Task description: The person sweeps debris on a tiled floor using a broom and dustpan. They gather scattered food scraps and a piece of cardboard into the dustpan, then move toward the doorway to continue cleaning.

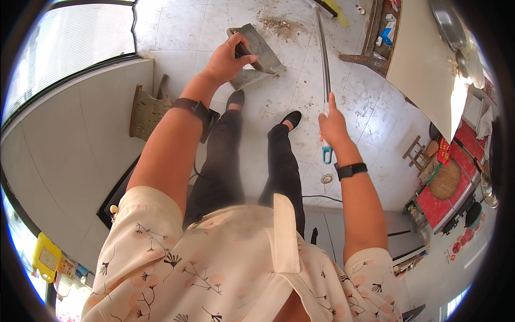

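Observation:
My left hand (230, 58) grips the handle of a grey metal dustpan (263, 48), held low over the tiled floor by my left foot. A pile of brown dirt (283, 28) lies on the tiles just beyond the dustpan's far right edge. In my right hand (334, 124) is the metal pole of a broom (324, 60), its blue hanging loop sticking out below my palm. At the far end of the pole the dark broom head (326, 7) meets the floor, partly cut off by the top of the view.
Loose crumbs of dirt dot the tiled floor (297, 88). A low stool (149, 108) stands at left by the wall. On the right are a wooden table frame (368, 60), a pale tabletop (418, 60) and a red tiled counter (438, 207) bearing a woven round lid (444, 179).

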A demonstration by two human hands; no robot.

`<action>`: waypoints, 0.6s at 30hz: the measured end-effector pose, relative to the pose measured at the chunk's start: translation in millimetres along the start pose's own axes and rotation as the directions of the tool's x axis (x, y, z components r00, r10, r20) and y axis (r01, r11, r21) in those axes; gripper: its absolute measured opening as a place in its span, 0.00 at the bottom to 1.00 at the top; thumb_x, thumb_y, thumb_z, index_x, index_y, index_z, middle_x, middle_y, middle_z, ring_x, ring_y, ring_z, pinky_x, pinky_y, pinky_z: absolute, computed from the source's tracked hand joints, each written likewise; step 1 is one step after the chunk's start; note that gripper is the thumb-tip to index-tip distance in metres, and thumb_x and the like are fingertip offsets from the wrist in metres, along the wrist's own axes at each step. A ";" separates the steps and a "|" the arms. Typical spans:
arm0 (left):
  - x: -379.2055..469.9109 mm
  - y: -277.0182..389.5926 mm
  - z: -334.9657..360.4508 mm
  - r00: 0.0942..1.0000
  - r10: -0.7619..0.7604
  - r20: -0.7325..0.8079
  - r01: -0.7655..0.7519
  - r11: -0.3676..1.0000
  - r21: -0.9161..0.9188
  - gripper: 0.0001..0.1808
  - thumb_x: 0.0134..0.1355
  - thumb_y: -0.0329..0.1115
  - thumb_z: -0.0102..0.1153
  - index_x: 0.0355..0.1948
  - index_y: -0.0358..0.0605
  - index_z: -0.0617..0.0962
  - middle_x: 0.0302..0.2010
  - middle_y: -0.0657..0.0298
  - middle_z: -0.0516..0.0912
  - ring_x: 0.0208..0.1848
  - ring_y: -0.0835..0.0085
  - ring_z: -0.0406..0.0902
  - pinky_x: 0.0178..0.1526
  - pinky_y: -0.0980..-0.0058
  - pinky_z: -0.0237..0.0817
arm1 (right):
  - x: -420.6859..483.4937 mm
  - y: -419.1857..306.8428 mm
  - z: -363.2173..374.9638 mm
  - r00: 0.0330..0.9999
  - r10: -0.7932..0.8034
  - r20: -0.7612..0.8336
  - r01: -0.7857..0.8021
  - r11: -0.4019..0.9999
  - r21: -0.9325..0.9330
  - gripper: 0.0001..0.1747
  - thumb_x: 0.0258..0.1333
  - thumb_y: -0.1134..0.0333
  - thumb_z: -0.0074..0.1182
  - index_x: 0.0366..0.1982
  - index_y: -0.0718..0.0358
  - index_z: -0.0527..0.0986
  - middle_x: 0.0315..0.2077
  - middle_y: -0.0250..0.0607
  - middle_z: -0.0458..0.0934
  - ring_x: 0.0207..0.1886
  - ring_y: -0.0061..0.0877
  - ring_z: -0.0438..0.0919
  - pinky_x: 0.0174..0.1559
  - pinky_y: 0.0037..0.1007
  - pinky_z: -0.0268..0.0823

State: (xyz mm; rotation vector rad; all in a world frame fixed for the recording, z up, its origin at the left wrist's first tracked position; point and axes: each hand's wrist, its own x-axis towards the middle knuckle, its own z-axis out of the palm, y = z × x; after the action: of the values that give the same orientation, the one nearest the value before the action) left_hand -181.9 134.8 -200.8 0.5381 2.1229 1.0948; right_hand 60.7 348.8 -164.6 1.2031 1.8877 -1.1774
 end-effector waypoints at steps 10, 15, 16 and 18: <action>2.1 -0.6 0.2 1.000 0.010 -0.014 -0.010 1.000 -0.009 0.21 0.53 0.37 0.72 0.37 0.46 0.70 0.29 0.63 0.77 0.33 0.69 0.73 0.40 0.70 0.66 | -161.9 34.2 -25.8 0.926 0.152 0.345 -0.178 0.983 0.045 0.41 0.61 0.72 0.42 0.73 0.54 0.44 0.22 0.41 0.73 0.15 0.24 0.68 0.20 0.28 0.67; 2.7 3.0 -3.2 0.999 -0.042 0.025 0.041 0.999 0.019 0.19 0.55 0.35 0.70 0.38 0.45 0.71 0.29 0.66 0.74 0.34 0.75 0.69 0.40 0.74 0.64 | -221.2 23.0 -58.2 0.902 0.226 0.369 -0.305 0.937 0.172 0.39 0.60 0.74 0.43 0.72 0.54 0.49 0.20 0.33 0.69 0.14 0.17 0.64 0.18 0.24 0.63; 2.8 4.1 -4.0 0.998 -0.056 0.036 0.055 0.998 0.019 0.19 0.55 0.35 0.70 0.38 0.45 0.70 0.29 0.66 0.74 0.34 0.75 0.69 0.40 0.73 0.64 | -226.8 23.8 -59.1 0.914 0.222 0.339 -0.307 0.925 0.224 0.39 0.60 0.75 0.43 0.72 0.53 0.50 0.19 0.31 0.68 0.14 0.16 0.64 0.17 0.23 0.62; 1.9 5.6 -5.7 0.997 -0.064 0.046 0.063 0.998 0.016 0.19 0.55 0.36 0.70 0.39 0.45 0.70 0.29 0.65 0.74 0.34 0.74 0.69 0.40 0.73 0.64 | -228.0 27.9 -57.8 0.947 0.188 0.262 -0.261 0.925 0.277 0.39 0.60 0.76 0.43 0.72 0.53 0.50 0.19 0.30 0.66 0.13 0.15 0.63 0.15 0.23 0.61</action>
State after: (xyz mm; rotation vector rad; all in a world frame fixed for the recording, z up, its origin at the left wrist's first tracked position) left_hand -187.1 136.0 -194.6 0.4947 2.0948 1.0235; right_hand 177.4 320.3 39.5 1.3412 1.3860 -1.4494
